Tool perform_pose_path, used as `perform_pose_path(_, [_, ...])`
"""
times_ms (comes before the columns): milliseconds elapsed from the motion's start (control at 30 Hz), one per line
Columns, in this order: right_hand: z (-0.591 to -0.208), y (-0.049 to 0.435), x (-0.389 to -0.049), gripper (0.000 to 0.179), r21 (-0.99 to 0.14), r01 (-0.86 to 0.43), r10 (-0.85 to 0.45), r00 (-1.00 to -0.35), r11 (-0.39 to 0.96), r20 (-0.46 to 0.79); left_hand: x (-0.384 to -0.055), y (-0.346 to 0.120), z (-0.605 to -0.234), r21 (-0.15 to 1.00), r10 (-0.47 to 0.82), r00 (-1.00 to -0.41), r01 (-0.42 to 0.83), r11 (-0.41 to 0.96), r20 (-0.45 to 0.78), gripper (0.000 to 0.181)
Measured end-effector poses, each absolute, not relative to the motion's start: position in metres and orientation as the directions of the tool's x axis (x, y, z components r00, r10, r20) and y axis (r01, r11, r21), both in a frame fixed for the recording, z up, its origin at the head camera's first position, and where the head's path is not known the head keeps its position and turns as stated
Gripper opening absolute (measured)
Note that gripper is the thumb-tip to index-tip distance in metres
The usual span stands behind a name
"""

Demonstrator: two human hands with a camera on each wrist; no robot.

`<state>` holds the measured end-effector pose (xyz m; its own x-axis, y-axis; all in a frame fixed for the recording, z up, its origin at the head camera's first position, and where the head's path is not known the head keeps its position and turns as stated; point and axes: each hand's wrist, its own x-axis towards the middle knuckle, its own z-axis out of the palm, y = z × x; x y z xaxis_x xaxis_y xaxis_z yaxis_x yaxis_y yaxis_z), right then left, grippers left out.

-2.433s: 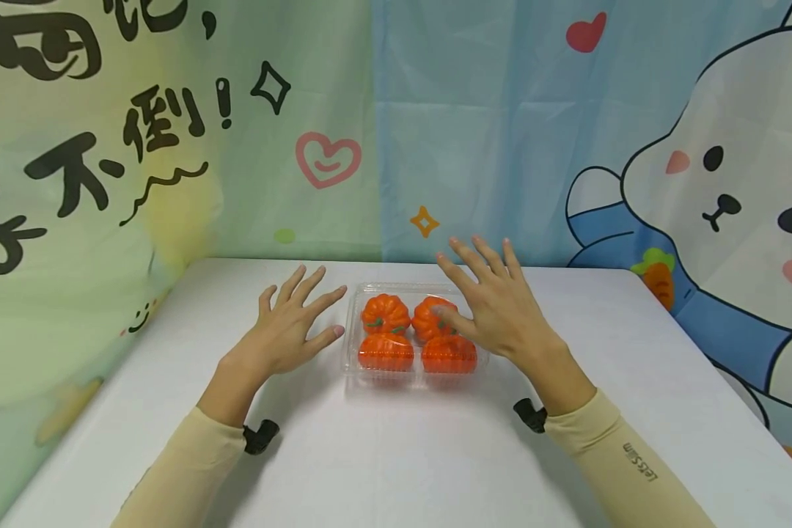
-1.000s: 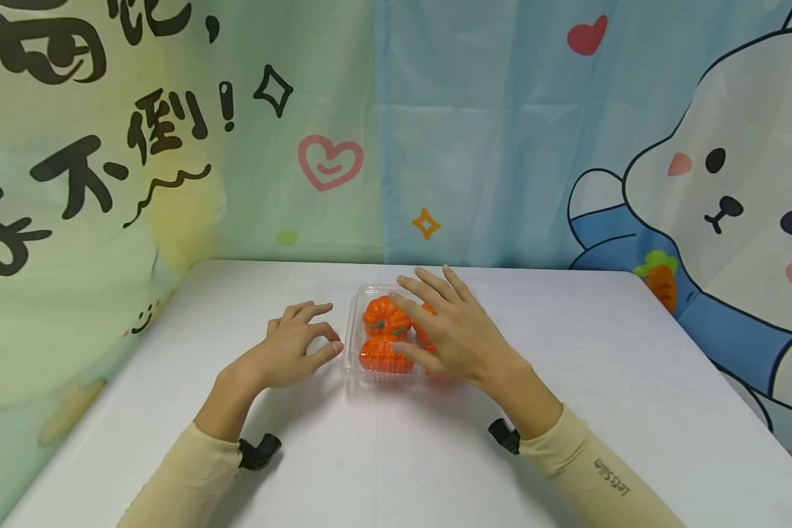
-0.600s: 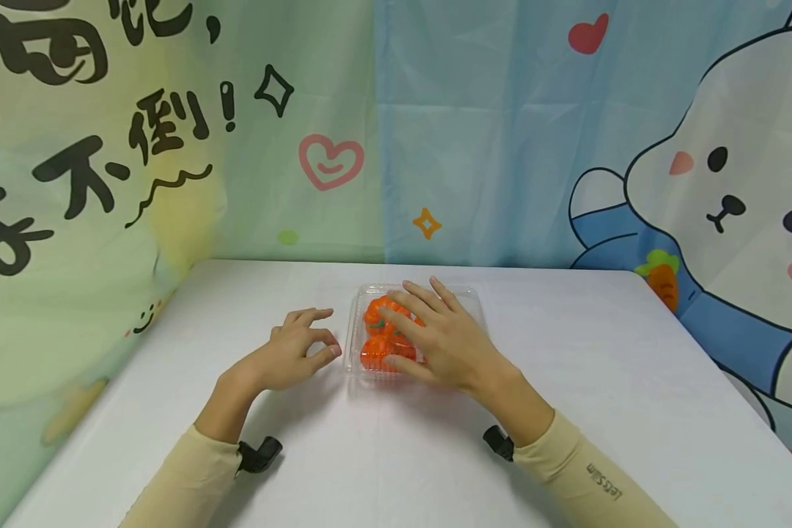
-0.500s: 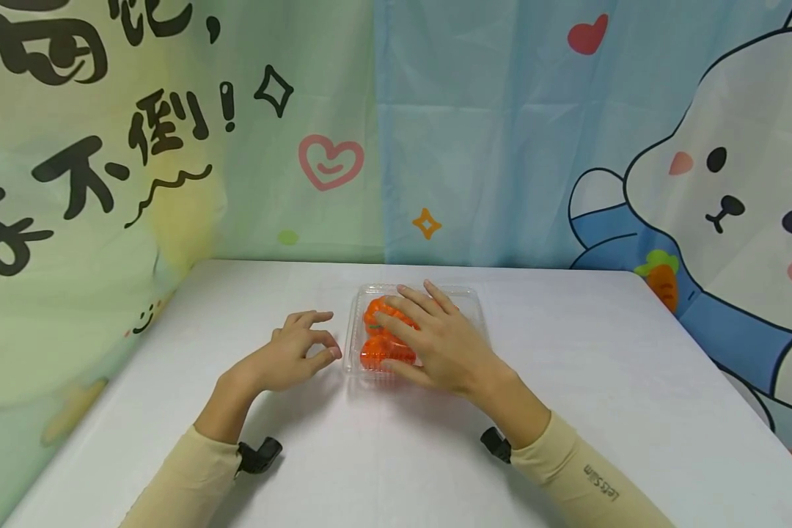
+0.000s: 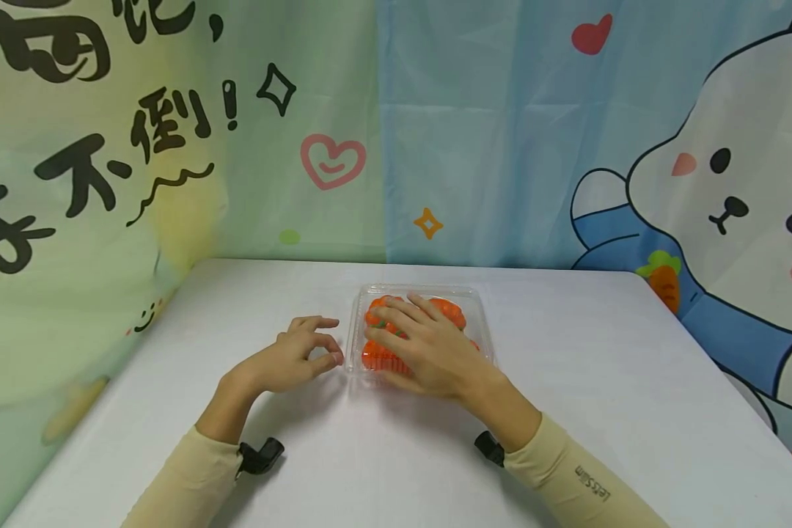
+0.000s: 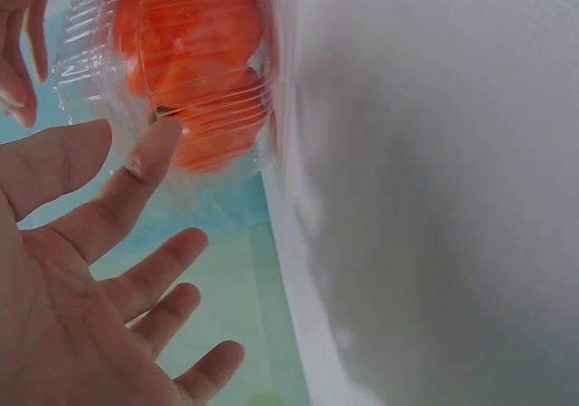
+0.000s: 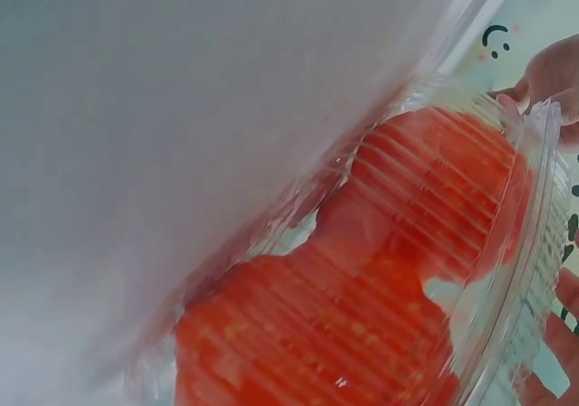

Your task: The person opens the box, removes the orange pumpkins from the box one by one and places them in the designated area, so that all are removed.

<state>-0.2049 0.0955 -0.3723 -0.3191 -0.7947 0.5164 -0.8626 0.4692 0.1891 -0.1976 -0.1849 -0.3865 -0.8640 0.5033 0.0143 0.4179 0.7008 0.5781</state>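
Observation:
A clear plastic clamshell box (image 5: 429, 288), its lid down, stands mid-table with several orange toy pumpkins inside; one pumpkin (image 5: 449, 312) shows at the back right and another (image 5: 381, 358) at the front left. My right hand (image 5: 435, 361) is spread over the lid, its fingers extended across the box and covering part of it. Just off the box's left side is my left hand (image 5: 289, 364), thumb and index finger close to the rim. In the left wrist view the fingers of the left hand (image 6: 90, 270) are apart, the index fingertip overlapping the box wall (image 6: 90, 62).
A white cloth covers the table (image 5: 383, 469). Behind it hangs a printed curtain (image 5: 449, 132) with a cartoon bear and lettering. Each wrist carries a small black camera, one (image 5: 260, 456) on the left and one (image 5: 489, 448) on the right.
The right hand has moved left and nearer, from the box's right side to over its middle. The left hand has lowered and its fingers have bent more. The box stays put.

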Motion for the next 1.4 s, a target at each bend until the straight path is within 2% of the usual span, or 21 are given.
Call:
perform_pose_path(467, [-0.377,0.085,-0.204,0.031,0.18,-0.893,-0.834,-0.29,0.412,0.469,-0.197,-0.185,-0.392,0.64,0.523,-0.852,0.388,0.663,-0.026,0.017])
perform_pose_path(833, [-0.381,0.079,-0.204,0.022,0.195,-0.915,-0.854,-0.231,0.354,0.465,-0.198,-0.186,-0.395,0.667,0.538,-0.843,0.387,0.636,-0.024,0.016])
perform_pose_path(1100, [-0.38,0.075,-0.2,0.006,0.191,-0.918,-0.874,-0.242,0.346,0.42,-0.198,-0.186,-0.396,0.699,0.542,-0.84,0.375,0.609,-0.021,0.015])
perform_pose_path(1400, [-0.382,0.069,-0.194,0.005,0.268,-0.886,-0.866,-0.238,0.379,0.439,-0.198,-0.186,-0.4,0.725,0.555,-0.832,0.372,0.579,-0.016,0.014])
